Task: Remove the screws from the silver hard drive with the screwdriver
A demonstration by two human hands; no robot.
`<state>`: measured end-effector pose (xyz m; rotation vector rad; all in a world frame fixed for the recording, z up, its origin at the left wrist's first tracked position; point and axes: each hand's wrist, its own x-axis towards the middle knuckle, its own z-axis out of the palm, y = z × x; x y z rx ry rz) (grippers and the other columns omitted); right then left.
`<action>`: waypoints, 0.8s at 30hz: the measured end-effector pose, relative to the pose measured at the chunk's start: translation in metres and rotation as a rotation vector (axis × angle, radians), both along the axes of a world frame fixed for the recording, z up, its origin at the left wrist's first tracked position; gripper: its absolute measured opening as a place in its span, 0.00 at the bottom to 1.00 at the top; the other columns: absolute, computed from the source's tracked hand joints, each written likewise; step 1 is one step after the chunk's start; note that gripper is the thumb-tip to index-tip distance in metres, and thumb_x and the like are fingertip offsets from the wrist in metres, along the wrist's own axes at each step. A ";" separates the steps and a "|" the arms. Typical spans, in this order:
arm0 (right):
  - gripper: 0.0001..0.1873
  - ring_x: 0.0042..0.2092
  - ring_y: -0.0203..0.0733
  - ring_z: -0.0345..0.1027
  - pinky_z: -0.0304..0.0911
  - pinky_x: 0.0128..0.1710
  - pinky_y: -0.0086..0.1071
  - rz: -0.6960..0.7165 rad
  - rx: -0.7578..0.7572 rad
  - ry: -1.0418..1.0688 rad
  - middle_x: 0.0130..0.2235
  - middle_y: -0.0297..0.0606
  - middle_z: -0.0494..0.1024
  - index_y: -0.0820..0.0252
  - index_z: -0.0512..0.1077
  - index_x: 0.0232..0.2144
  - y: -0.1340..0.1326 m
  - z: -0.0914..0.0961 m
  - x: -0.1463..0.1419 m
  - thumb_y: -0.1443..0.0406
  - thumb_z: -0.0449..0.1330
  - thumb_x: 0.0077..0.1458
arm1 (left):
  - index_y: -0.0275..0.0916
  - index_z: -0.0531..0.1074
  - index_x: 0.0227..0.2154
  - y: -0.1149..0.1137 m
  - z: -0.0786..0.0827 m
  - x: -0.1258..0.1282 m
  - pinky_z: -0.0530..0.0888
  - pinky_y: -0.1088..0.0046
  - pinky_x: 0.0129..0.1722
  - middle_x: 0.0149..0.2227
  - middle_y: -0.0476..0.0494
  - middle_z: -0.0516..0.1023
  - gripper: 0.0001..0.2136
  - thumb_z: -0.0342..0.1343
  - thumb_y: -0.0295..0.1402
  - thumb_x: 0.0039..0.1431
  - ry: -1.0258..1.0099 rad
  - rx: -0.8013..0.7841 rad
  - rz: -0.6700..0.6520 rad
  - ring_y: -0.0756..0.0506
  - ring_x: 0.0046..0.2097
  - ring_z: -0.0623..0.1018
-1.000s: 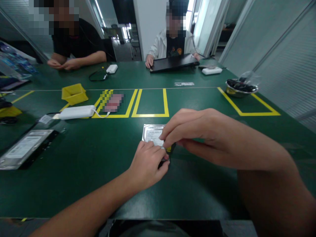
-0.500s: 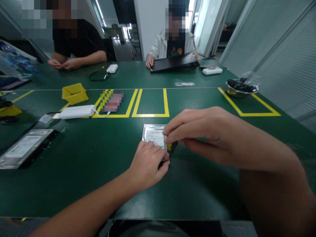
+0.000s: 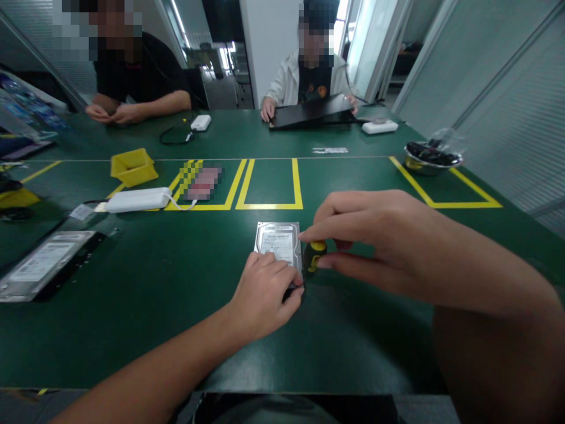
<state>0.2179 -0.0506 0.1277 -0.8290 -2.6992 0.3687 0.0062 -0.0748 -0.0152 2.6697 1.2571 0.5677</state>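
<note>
A silver hard drive [image 3: 277, 238] lies on the green table with its labelled face up. My left hand [image 3: 267, 291] is closed over its near end, the fingers on top and the thumb at the near right corner, hiding that part. Just right of the drive, my right hand [image 3: 375, 235] pinches a stubby black-and-yellow screwdriver [image 3: 315, 257] between thumb and fingers. The screwdriver is close against the drive's right edge; its tip cannot be made out.
Another hard drive [image 3: 48, 259] lies at left on something black. Farther back are a white power bank [image 3: 139, 200], a yellow bin [image 3: 133, 167] and a metal bowl [image 3: 432, 160] of dark items. Two people sit opposite, one holding a black panel [image 3: 311, 112].
My right hand has shifted slightly right, and its fingers have spread around the screwdriver, which now shows more. My left hand and the hard drive have stayed put.
</note>
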 end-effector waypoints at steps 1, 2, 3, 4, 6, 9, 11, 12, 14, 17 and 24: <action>0.07 0.39 0.38 0.67 0.56 0.38 0.30 -0.004 0.002 0.002 0.39 0.37 0.75 0.60 0.76 0.40 0.000 0.000 -0.001 0.67 0.59 0.62 | 0.40 0.73 0.31 0.000 -0.001 0.000 0.59 0.59 0.38 0.32 0.44 0.78 0.05 0.56 0.34 0.60 -0.004 0.009 -0.001 0.39 0.39 0.71; 0.06 0.38 0.38 0.66 0.56 0.37 0.30 -0.009 0.002 0.003 0.38 0.37 0.75 0.60 0.76 0.39 0.000 0.000 -0.002 0.65 0.59 0.61 | 0.40 0.73 0.31 0.000 -0.001 0.000 0.59 0.59 0.38 0.32 0.44 0.78 0.05 0.56 0.35 0.60 -0.007 0.017 -0.002 0.39 0.39 0.71; 0.06 0.37 0.38 0.66 0.55 0.36 0.30 -0.016 -0.001 0.001 0.36 0.37 0.74 0.61 0.75 0.37 0.000 0.000 -0.003 0.64 0.60 0.61 | 0.40 0.73 0.31 0.000 -0.002 0.000 0.59 0.59 0.38 0.32 0.44 0.78 0.05 0.56 0.35 0.60 -0.008 0.022 0.000 0.39 0.39 0.72; 0.07 0.36 0.38 0.65 0.54 0.35 0.30 -0.026 -0.001 -0.001 0.35 0.36 0.74 0.61 0.75 0.36 0.000 0.000 -0.004 0.62 0.60 0.61 | 0.40 0.73 0.30 0.000 -0.002 0.000 0.59 0.59 0.38 0.32 0.45 0.78 0.05 0.56 0.35 0.60 -0.009 0.026 0.002 0.39 0.39 0.72; 0.10 0.33 0.37 0.62 0.51 0.33 0.30 -0.059 0.023 -0.010 0.32 0.35 0.72 0.61 0.72 0.33 -0.001 -0.002 -0.007 0.60 0.61 0.61 | 0.41 0.73 0.30 0.000 -0.003 0.000 0.59 0.59 0.38 0.33 0.45 0.78 0.06 0.56 0.35 0.60 -0.003 0.025 0.009 0.39 0.39 0.72; 0.13 0.30 0.36 0.58 0.47 0.30 0.31 -0.125 0.105 -0.042 0.31 0.35 0.70 0.62 0.69 0.31 -0.003 -0.005 -0.011 0.57 0.59 0.62 | 0.41 0.73 0.30 0.000 -0.003 0.000 0.60 0.58 0.39 0.32 0.46 0.78 0.05 0.57 0.35 0.59 0.000 0.012 0.014 0.39 0.40 0.73; 0.15 0.29 0.35 0.57 0.45 0.29 0.31 -0.171 0.155 -0.090 0.32 0.36 0.69 0.62 0.68 0.30 -0.004 -0.006 -0.014 0.56 0.58 0.63 | 0.42 0.73 0.30 0.000 -0.003 0.000 0.60 0.58 0.39 0.31 0.46 0.78 0.05 0.57 0.35 0.59 0.000 0.002 0.011 0.39 0.40 0.73; 0.16 0.28 0.35 0.56 0.44 0.28 0.32 -0.189 0.178 -0.117 0.31 0.36 0.69 0.62 0.68 0.30 -0.005 -0.006 -0.016 0.55 0.57 0.63 | 0.42 0.73 0.30 0.000 -0.003 0.000 0.60 0.58 0.39 0.31 0.46 0.78 0.04 0.57 0.35 0.59 0.002 0.000 0.009 0.38 0.39 0.73; 0.19 0.26 0.35 0.54 0.42 0.27 0.32 -0.211 0.224 -0.172 0.29 0.36 0.68 0.61 0.67 0.27 -0.006 -0.006 -0.020 0.54 0.55 0.63 | 0.42 0.73 0.32 0.000 -0.004 -0.001 0.60 0.58 0.39 0.32 0.46 0.79 0.03 0.57 0.34 0.58 0.008 -0.001 0.008 0.38 0.39 0.73; 0.23 0.24 0.37 0.53 0.39 0.26 0.33 -0.234 0.285 -0.252 0.24 0.36 0.66 0.60 0.65 0.23 -0.007 -0.005 -0.024 0.52 0.52 0.64 | 0.42 0.74 0.33 0.001 -0.004 0.000 0.60 0.58 0.39 0.35 0.45 0.80 0.03 0.57 0.34 0.58 0.020 0.004 0.009 0.38 0.40 0.74; 0.29 0.24 0.42 0.60 0.38 0.25 0.33 -0.326 0.371 -0.382 0.22 0.38 0.69 0.59 0.66 0.20 -0.012 -0.010 -0.030 0.48 0.47 0.65 | 0.42 0.73 0.32 0.002 -0.005 -0.001 0.62 0.59 0.39 0.34 0.45 0.80 0.03 0.56 0.33 0.57 0.009 -0.012 0.003 0.38 0.40 0.74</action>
